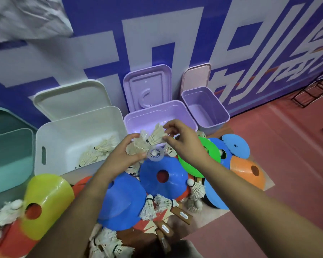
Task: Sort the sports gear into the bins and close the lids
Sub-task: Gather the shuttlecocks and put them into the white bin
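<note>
My left hand [123, 153] grips a bunch of white feather shuttlecocks [138, 146] just in front of the lilac bin [134, 120]. My right hand [185, 140] pinches one more shuttlecock [157, 135] at the top of that bunch. A clear plastic shuttlecock [155, 153] sits right under both hands. The white bin [54, 142] to the left holds several shuttlecocks [97, 151]. Its lid [69, 99] leans on the wall behind it. Loose shuttlecocks [157, 204] lie among blue disc cones [162, 175] on the floor below my hands.
A teal bin [9, 155] stands far left, a small purple bin [205, 108] far right, with lilac [147, 86] and pink [196, 75] lids against the wall. Yellow [47, 203], green [207, 153] and orange [248, 170] cones and wooden paddle handles [183, 215] crowd the floor.
</note>
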